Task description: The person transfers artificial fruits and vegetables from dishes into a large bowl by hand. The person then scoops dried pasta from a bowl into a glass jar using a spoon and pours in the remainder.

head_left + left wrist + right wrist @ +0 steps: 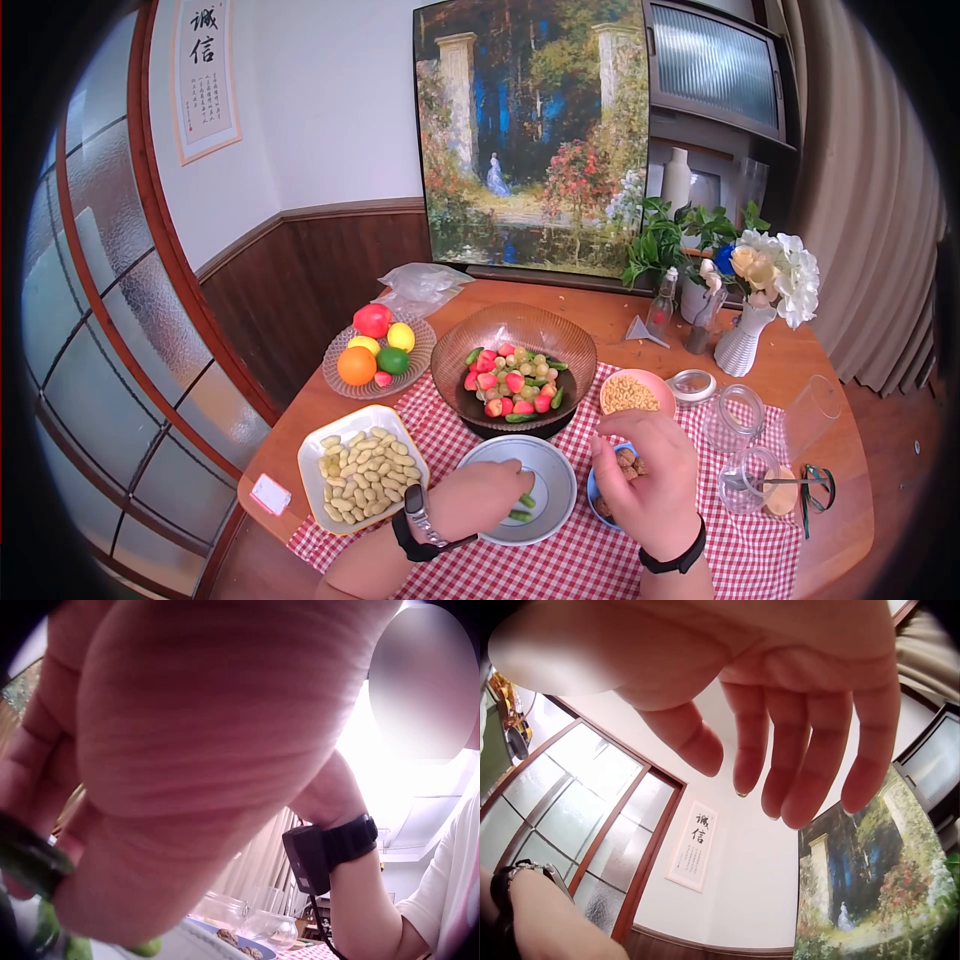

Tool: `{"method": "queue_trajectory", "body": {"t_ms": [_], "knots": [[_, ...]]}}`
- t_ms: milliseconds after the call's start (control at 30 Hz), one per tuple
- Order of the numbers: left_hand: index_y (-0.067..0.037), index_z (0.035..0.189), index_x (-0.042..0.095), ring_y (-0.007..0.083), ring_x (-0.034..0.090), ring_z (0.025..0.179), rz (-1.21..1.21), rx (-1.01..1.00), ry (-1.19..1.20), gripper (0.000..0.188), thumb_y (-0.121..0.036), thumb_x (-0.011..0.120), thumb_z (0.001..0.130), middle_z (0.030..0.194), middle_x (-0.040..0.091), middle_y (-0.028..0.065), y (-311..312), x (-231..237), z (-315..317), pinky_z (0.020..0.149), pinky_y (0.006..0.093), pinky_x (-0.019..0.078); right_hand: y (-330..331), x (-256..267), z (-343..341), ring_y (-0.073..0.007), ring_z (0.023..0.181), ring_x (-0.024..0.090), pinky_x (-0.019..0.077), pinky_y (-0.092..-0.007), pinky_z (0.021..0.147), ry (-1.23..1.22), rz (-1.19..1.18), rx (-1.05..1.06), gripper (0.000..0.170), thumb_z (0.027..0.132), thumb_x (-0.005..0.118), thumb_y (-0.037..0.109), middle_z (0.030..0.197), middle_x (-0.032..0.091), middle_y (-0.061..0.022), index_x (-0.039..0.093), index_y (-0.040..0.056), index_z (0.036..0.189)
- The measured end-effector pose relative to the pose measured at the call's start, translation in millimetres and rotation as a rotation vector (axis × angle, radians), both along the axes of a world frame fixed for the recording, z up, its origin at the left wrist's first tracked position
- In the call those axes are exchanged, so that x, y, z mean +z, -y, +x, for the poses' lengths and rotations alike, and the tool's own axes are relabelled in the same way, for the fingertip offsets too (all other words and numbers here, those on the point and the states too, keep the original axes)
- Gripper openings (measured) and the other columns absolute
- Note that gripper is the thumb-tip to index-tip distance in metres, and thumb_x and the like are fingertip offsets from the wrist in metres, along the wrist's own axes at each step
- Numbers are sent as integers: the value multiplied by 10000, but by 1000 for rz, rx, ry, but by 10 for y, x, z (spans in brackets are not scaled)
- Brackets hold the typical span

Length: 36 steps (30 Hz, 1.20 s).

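Pepper [28, 853], it seems, is pinched aslant in the left hand [478, 497] over the bowl [555, 485]; the farther right hand [652, 480], loosely bent, hangs empty.

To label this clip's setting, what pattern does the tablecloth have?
The tablecloth has red-and-white checks; the head view shows it best.

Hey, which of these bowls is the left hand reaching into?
The round grey-white bowl, nearer the person than the large glass bowl. Only it has the left hand over it, pinching a green pepper; the right hand hangs to its right.
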<state>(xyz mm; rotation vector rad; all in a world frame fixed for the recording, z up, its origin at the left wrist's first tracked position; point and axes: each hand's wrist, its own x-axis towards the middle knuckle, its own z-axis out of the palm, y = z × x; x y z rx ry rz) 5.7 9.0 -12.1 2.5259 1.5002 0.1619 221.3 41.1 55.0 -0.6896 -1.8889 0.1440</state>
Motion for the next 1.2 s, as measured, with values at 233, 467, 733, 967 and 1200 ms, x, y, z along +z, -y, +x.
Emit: {"method": "queue_trajectory", "body": {"t_ms": [233,467,733,967,1200], "knots": [[-36,1034,639,278,660,833,350,108,508,264,-89,723,789,967,624,113,151,404,37,701,345,546,45,-36,-57,-285,735,639,484,-377,689,207,-34,135,226,768,781,151,790,669,-83,671,45,934],[-33,1101,658,199,673,827,533,40,621,359,-22,761,757,1032,642,93,288,545,93,728,300,549,88,-42,-110,-263,669,609,479,-364,673,183,-12,226,196,749,776,108,717,625,-65,692,64,920],[-70,1120,682,242,668,842,342,81,517,284,-122,722,844,974,675,81,265,481,22,752,319,549,267,-69,115,-179,805,572,469,-330,735,-691,290,-79,175,932,590,85,911,617,-128,426,64,876],[-36,1131,624,239,648,922,353,-176,415,285,-100,650,855,1067,632,71,310,408,36,751,349,549,62,-3,9,-314,941,587,471,-394,847,-209,69,-156,353,775,732,28,1063,584,-164,571,-9,1087],[-84,1115,673,242,671,877,393,-61,531,290,-135,738,837,1013,675,69,396,548,144,749,330,563,81,50,15,-304,908,654,516,-379,792,-41,-27,14,272,771,758,61,986,672,-153,651,33,1019]]}}
